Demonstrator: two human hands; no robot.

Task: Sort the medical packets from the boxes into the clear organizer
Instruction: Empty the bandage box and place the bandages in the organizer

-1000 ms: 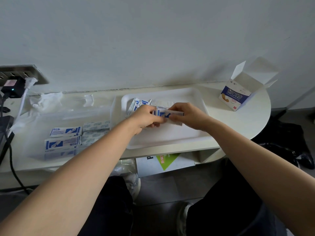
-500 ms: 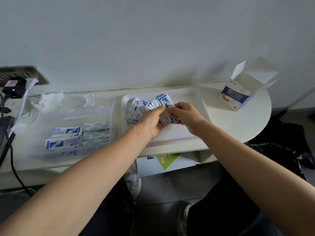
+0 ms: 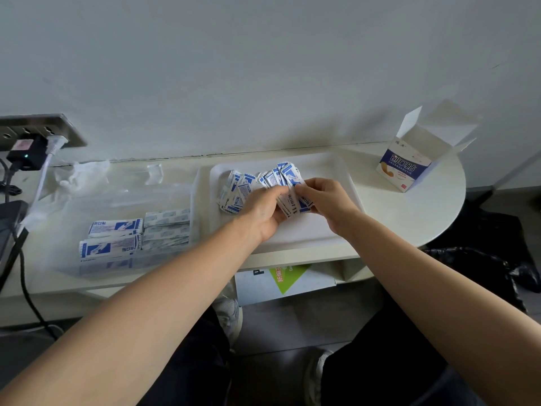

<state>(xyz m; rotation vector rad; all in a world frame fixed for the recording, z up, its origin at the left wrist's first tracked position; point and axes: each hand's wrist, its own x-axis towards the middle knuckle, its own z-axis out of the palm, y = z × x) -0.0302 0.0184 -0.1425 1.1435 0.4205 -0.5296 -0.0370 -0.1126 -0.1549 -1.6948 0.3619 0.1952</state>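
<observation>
**Sorting partway: both hands on a fan of packets above the tray**

Both hands are working over the white tray (image 3: 336, 168). The left hand (image 3: 265, 213) is curling its fingers round the lower end of a fanned bundle of packets (image 3: 285, 175); the right hand (image 3: 328, 200) is pinching the same bundle between thumb and fingertips from the other side. The bundle is hanging just above the tray, its blue-and-white ends spreading toward the wall; loose packets (image 3: 234, 191) are lying in a heap on the tray just to its left.

The clear organizer (image 3: 96, 200) is sitting left of the tray; blue-printed stacks (image 3: 112, 238) are filling its near side, paler stacks (image 3: 167, 227) are lying beside them, and its far part is looking bare as far as the glare allows. The open box (image 3: 407, 168) is standing well apart at the right of the table (image 3: 409, 221), flaps up; whether anything is lying inside cannot be told.

By my judgement the job is standing near its middle: some packets are already filed; the bundle and the heap are waiting to go across.
</observation>
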